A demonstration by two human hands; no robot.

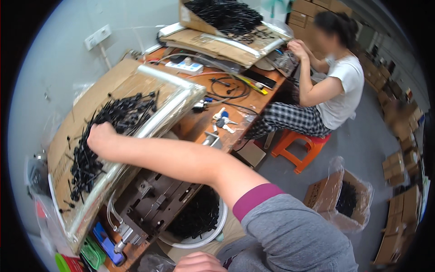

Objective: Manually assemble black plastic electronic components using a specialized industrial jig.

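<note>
The person's right hand (pixel 100 136) reaches across to the left and rests knuckles-up on a heap of small black plastic parts (pixel 106 136), thin and spiky like short ties with stems. The fingers are buried in the pile and hidden from view, so whether they are apart or closed on any parts cannot be told. The heap lies in a wide, shallow cardboard tray (pixel 77 122) lined and edged with clear, glossy plastic film, tilted up at the left of the wooden bench (pixel 204 122); the parts spread from the far right corner of the tray down along its near edge, directly under and around the hand. The left hand (pixel 199 263) shows only at the bottom edge, knuckles toward the camera, with its fingers curled under and out of sight, so their state cannot be told either; it is well apart from the tray. Just beneath the outstretched forearm sits a grey metal fixture (pixel 154 199) with blocky, machined faces, and beside it a round white basket (pixel 199 222) full of the same black parts. Farther along the bench, a second cardboard tray (pixel 226 31) of black parts stands in front of another person (pixel 331 90) seated on an orange plastic stool (pixel 301 147).
</note>
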